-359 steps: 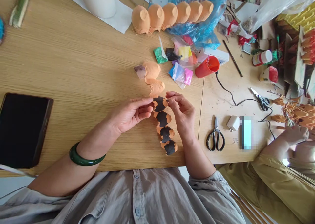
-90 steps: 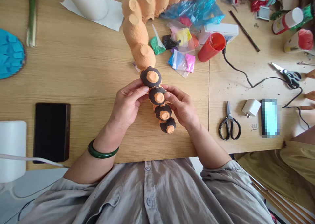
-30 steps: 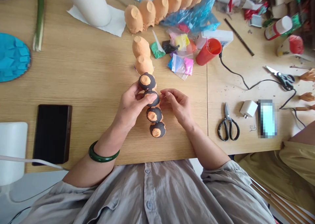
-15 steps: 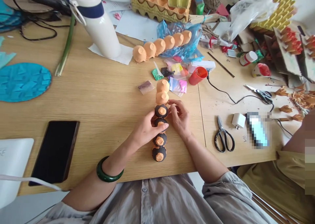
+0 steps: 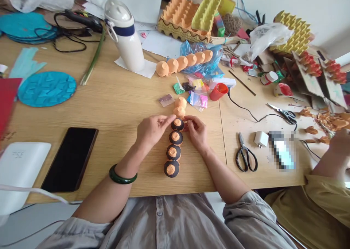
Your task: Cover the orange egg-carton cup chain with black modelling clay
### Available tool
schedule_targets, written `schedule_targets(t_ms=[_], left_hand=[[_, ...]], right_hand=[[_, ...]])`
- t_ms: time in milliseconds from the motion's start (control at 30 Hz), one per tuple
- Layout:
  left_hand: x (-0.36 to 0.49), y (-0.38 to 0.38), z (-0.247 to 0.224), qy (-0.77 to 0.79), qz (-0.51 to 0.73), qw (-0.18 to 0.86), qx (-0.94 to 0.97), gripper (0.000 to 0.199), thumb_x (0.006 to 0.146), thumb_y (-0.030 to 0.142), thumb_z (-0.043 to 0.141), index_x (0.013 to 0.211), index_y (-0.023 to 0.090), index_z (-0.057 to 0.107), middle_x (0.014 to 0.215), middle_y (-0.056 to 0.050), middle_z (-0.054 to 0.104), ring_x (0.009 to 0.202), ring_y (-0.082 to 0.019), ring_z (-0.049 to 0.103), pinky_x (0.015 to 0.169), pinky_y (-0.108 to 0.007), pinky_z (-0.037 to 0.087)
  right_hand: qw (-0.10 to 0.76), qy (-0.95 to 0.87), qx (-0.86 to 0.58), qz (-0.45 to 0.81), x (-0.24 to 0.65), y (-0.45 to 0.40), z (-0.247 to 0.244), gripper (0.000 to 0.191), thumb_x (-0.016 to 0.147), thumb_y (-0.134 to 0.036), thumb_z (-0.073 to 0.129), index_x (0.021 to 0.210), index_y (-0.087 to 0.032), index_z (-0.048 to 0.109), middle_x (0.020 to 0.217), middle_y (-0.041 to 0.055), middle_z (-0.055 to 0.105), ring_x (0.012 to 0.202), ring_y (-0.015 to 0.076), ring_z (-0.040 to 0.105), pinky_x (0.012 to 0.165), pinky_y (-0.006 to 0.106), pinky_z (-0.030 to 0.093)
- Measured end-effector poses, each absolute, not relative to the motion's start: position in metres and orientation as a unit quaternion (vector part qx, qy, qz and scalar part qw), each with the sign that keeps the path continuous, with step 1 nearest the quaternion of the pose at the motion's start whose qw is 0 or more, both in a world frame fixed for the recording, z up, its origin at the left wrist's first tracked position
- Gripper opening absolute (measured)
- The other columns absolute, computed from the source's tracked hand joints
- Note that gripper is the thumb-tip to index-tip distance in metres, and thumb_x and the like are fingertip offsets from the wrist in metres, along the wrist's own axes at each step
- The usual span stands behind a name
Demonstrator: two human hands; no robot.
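Observation:
An orange egg-carton strip (image 5: 172,152) lies lengthwise in front of me, its several nearer cups covered in black around orange tips, its two far cups plain orange. My left hand (image 5: 153,130) is at the strip's left side, thumb and forefinger closed together by the join between the black and plain cups. On the opposite side my right hand (image 5: 197,132) touches the strip's edge with bent, pinched fingers. Whatever the fingertips hold is too small to make out. Farther back, a second strip of plain orange cups (image 5: 182,62) rests partly on blue plastic.
Small colored packets (image 5: 197,98) and a red cup (image 5: 219,91) stand beyond the strip. Scissors (image 5: 245,154) and a white charger (image 5: 261,138) lie right, a black phone (image 5: 70,159) left. A thermos (image 5: 128,44) stands behind. A co-worker's arm (image 5: 332,157) is at far right.
My left hand has moved off the black cups, up and left to the strip's far left side. My right hand stays beside the strip. The camera view has shifted.

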State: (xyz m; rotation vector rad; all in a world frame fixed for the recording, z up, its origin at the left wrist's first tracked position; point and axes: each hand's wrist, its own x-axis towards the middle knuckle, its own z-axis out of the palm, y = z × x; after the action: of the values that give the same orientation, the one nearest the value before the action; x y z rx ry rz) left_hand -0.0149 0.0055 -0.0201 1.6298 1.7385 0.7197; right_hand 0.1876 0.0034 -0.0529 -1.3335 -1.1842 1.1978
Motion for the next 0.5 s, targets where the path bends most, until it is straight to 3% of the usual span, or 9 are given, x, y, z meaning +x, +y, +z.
schedule_targets(t_ms=[67, 133, 267, 367, 433, 500], left_hand=[[-0.02, 0.012, -0.03, 0.65, 0.351, 0.319, 0.594, 0.05, 0.103, 0.065, 0.06, 0.091, 0.022, 0.082, 0.083, -0.009, 0.08, 0.081, -0.027, 0.074, 0.075, -0.034, 0.054], [-0.023, 0.019, -0.04, 0.629, 0.407, 0.312, 0.584, 0.043, 0.1, 0.054, 0.062, 0.109, 0.018, 0.084, 0.102, -0.012, 0.083, 0.091, -0.027, 0.076, 0.083, -0.035, 0.06], [-0.02, 0.03, -0.048, 0.63, 0.43, 0.287, 0.58, 0.041, 0.097, 0.036, 0.061, 0.124, 0.014, 0.083, 0.124, -0.017, 0.08, 0.103, -0.029, 0.075, 0.094, -0.041, 0.062], [-0.013, 0.041, -0.04, 0.647, 0.411, 0.236, 0.598, 0.038, 0.097, 0.025, 0.062, 0.128, 0.018, 0.083, 0.136, -0.016, 0.077, 0.122, -0.034, 0.071, 0.105, -0.045, 0.059], [-0.009, 0.052, -0.034, 0.661, 0.369, 0.179, 0.628, 0.042, 0.097, 0.019, 0.062, 0.135, 0.018, 0.081, 0.15, -0.016, 0.072, 0.139, -0.038, 0.063, 0.12, -0.05, 0.051], [-0.005, 0.065, -0.03, 0.662, 0.323, 0.161, 0.657, 0.046, 0.096, 0.016, 0.066, 0.14, 0.018, 0.079, 0.161, -0.016, 0.065, 0.147, -0.039, 0.057, 0.123, -0.051, 0.047]], right_hand=[[0.476, -0.49, -0.544, 0.487, 0.187, 0.005, -0.053, 0.032, 0.092, -0.05, 0.069, 0.104, -0.021, 0.074, 0.102, 0.0046, 0.08, 0.075, 0.014, 0.072, 0.072, 0.03, 0.065], [0.476, -0.498, -0.541, 0.483, 0.187, 0.006, -0.051, 0.033, 0.091, -0.051, 0.068, 0.104, -0.021, 0.074, 0.101, 0.0045, 0.079, 0.074, 0.0132, 0.071, 0.07, 0.029, 0.064], [0.483, -0.505, -0.54, 0.469, 0.189, 0.008, -0.043, 0.034, 0.092, -0.052, 0.066, 0.103, -0.02, 0.073, 0.099, 0.0049, 0.079, 0.074, 0.0131, 0.072, 0.068, 0.029, 0.064], [0.476, -0.529, -0.532, 0.459, 0.192, 0.01, -0.038, 0.03, 0.093, -0.047, 0.065, 0.104, -0.021, 0.075, 0.099, 0.0052, 0.08, 0.079, 0.0145, 0.074, 0.071, 0.03, 0.065], [0.46, -0.542, -0.534, 0.458, 0.193, 0.011, -0.038, 0.026, 0.093, -0.042, 0.065, 0.103, -0.021, 0.076, 0.098, 0.0055, 0.081, 0.083, 0.0161, 0.076, 0.073, 0.031, 0.066], [0.442, -0.548, -0.544, 0.456, 0.192, 0.012, -0.041, 0.023, 0.093, -0.037, 0.063, 0.101, -0.021, 0.076, 0.099, 0.0061, 0.082, 0.087, 0.0179, 0.077, 0.076, 0.033, 0.067]])
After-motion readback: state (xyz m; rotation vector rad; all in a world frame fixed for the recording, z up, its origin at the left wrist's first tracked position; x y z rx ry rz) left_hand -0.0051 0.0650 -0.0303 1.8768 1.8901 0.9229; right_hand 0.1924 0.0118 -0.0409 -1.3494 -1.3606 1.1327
